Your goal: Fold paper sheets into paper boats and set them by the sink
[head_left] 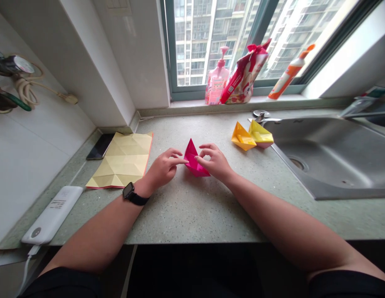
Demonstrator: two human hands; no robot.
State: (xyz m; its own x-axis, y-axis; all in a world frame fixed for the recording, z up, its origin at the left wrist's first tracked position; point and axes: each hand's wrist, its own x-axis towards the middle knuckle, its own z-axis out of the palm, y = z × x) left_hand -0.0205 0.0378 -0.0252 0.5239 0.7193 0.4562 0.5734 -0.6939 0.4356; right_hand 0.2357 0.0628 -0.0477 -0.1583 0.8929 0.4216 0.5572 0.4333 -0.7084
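Apparently shaping pink paper boat point(194, 168) with left hand point(162, 167) and right hand point(216, 162), grip loosely parted; calling for gentle fingertip pressure.

One magenta origami boat point(190, 154) is sitting on the speckled countertop point(195, 215), its peak pointing toward the window point(198, 45). Left hand point(161, 169), with a black smartwatch point(129, 190) circling the wrist: index fingertip is touching the boat's left side. Right hand point(216, 163): thumb is crossing the boat's inner face; any pinch is unclear. An orange paper boat point(243, 137) and a yellow paper boat point(260, 134) are standing together beside the steel sink point(344, 153). Creased pale-yellow paper point(122, 159) is lying beside a black smartphone point(100, 147); a white power bank point(54, 213) is resting nearer the front. A pink pump bottle point(216, 85) is standing on the windowsill point(187, 104).
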